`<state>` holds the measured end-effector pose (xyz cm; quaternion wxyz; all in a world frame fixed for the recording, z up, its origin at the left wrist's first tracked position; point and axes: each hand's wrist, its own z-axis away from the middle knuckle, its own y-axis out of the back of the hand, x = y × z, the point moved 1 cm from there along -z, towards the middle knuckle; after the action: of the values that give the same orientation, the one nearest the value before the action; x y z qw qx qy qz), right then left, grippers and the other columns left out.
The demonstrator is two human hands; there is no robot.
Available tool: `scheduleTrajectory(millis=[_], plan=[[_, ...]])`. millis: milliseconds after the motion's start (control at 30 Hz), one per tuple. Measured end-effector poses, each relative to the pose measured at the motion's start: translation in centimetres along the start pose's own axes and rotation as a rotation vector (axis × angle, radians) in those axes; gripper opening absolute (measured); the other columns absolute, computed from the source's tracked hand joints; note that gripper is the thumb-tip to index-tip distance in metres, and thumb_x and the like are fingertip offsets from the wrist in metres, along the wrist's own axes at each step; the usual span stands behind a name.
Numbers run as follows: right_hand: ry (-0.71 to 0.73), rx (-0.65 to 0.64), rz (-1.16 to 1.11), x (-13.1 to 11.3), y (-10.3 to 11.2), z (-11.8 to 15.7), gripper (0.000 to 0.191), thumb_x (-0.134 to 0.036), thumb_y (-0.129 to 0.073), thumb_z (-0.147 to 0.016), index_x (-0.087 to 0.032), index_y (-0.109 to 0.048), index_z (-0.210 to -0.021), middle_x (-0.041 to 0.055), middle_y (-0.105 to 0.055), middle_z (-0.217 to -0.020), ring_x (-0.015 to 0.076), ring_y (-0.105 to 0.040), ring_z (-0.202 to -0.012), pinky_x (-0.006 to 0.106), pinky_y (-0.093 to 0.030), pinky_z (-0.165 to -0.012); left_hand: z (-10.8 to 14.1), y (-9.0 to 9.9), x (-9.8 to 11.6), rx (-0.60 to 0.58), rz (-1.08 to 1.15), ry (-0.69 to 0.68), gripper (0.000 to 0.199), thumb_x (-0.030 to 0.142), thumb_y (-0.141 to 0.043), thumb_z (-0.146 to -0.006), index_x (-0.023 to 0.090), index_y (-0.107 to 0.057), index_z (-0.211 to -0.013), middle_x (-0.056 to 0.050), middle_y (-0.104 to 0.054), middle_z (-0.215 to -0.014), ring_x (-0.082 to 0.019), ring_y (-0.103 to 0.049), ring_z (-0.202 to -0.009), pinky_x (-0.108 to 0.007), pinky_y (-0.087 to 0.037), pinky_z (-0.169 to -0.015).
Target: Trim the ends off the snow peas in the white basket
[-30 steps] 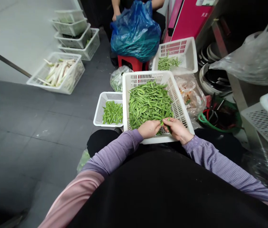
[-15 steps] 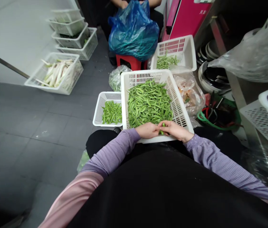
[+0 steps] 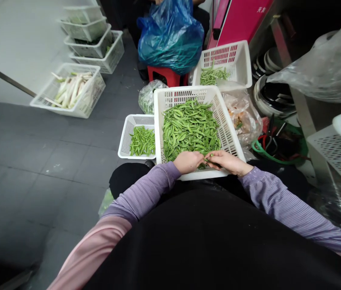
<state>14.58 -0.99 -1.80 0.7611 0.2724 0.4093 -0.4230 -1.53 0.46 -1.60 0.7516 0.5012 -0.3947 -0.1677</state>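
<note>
Over the near rim of a white basket [image 3: 226, 129] heaped with snow peas [image 3: 190, 129], a smaller basket [image 3: 126, 137] just beside it, the right hand [image 3: 227, 163] pinches a pod [image 3: 208, 160] between its fingertips while the left hand [image 3: 188, 162] curls closed alongside.
</note>
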Motion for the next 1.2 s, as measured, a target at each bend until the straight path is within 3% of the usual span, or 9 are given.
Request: scheduleTrajectory(millis=[133,200,300,367,433,600,767,1033,1200], plan=[[0.101,-0.094,0.343,-1.8,0.2,-0.1,0.024,-0.039,-0.063,-0.065,-0.015,-0.062,-0.064,-0.0042,-0.051,-0.05,0.0061,-0.039,-0.046,0.02,-0.028,-0.045,-0.2,0.7,-1.1,-0.025,0.353,-0.028,0.022,0.022,-0.04,-0.084,0.013,-0.058,-0.073,-0.002,-0.059,-0.068,-0.009,-0.055,-0.062,-0.02,-0.043,-0.061],[0.177,-0.021,0.345,-2.5,0.1,-0.6,0.025,-0.04,-0.062,-0.067,-0.016,-0.062,-0.064,-0.0031,-0.053,-0.052,0.0069,-0.041,-0.047,0.02,-0.031,-0.046,-0.2,1.1,-1.7,0.029,0.587,0.044,0.027,0.023,-0.035,-0.085,0.012,-0.057,-0.076,0.001,-0.055,-0.059,-0.006,-0.049,-0.049,-0.017,-0.041,-0.052],[0.305,0.391,0.082,-2.3,0.6,-1.9,0.03,-0.047,-0.056,-0.072,-0.017,-0.057,-0.07,-0.0008,-0.056,-0.059,0.0076,-0.043,-0.047,0.021,-0.035,-0.046,-0.4,0.9,-1.9,0.129,0.617,0.127,0.03,0.023,-0.031,-0.086,0.012,-0.059,-0.08,0.001,-0.055,-0.06,-0.006,-0.049,-0.048,-0.018,-0.042,-0.053],[0.329,0.689,-0.117,-1.2,1.6,-3.0,0.03,-0.049,-0.051,-0.075,-0.019,-0.053,-0.074,-0.0002,-0.056,-0.063,0.0079,-0.046,-0.048,0.021,-0.039,-0.046,-0.6,0.0,-1.8,0.019,0.42,0.11,0.024,0.022,-0.041,-0.081,0.013,-0.062,-0.074,-0.001,-0.058,-0.065,-0.009,-0.054,-0.057,-0.022,-0.044,-0.061],[0.208,0.77,-0.103,0.6,2.8,-4.1,0.026,-0.045,-0.048,-0.078,-0.02,-0.053,-0.075,0.0001,-0.056,-0.062,0.0087,-0.049,-0.049,0.022,-0.042,-0.048,-0.7,-1.4,-1.9,-0.162,0.181,0.111,0.016,0.017,-0.049,-0.074,0.013,-0.064,-0.072,-0.006,-0.061,-0.074,-0.015,-0.058,-0.069,-0.025,-0.045,-0.067],[-0.229,0.147,0.821,4.8,2.9,-6.3,0.005,-0.021,-0.063,-0.066,-0.016,-0.063,-0.065,0.0064,-0.061,-0.06,0.0171,-0.058,-0.063,0.026,-0.044,-0.059,-1.1,-3.3,-2.5,-0.215,-0.071,0.145,0.028,0.013,-0.049,-0.07,0.011,-0.064,-0.095,-0.015,-0.057,-0.103,-0.021,-0.057,-0.092,-0.028,-0.045,-0.078],[-0.271,0.046,0.995,6.5,0.4,-8.8,0.01,-0.013,-0.07,-0.052,-0.013,-0.063,-0.059,0.0152,-0.065,-0.075,0.0269,-0.06,-0.077,0.032,-0.042,-0.065,-1.5,-2.7,-2.7,-0.239,-0.066,0.207,0.032,0.022,-0.04,-0.079,0.013,-0.062,-0.1,-0.014,-0.061,-0.1,-0.022,-0.059,-0.09,-0.031,-0.047,-0.075],[-0.268,0.037,0.967,5.4,2.5,-8.2,0.012,-0.018,-0.065,-0.06,-0.017,-0.053,-0.059,0.0025,-0.055,-0.053,0.0147,-0.054,-0.056,0.024,-0.037,-0.05,-1.4,-1.9,-2.8,-0.153,-0.002,0.268,0.03,0.024,-0.04,-0.079,0.012,-0.063,-0.093,-0.014,-0.065,-0.093,-0.023,-0.061,-0.085,-0.031,-0.046,-0.072],[-0.204,0.012,0.281,3.4,4.0,-4.1,0.029,-0.044,-0.061,-0.067,-0.02,-0.046,-0.066,-0.0092,-0.036,-0.033,0.0061,-0.028,-0.031,0.02,-0.021,-0.035,-1.8,-1.9,-1.7,-0.059,0.222,0.156,0.025,0.019,-0.041,-0.079,0.014,-0.065,-0.085,-0.007,-0.067,-0.084,-0.016,-0.06,-0.075,-0.025,-0.044,-0.071]])
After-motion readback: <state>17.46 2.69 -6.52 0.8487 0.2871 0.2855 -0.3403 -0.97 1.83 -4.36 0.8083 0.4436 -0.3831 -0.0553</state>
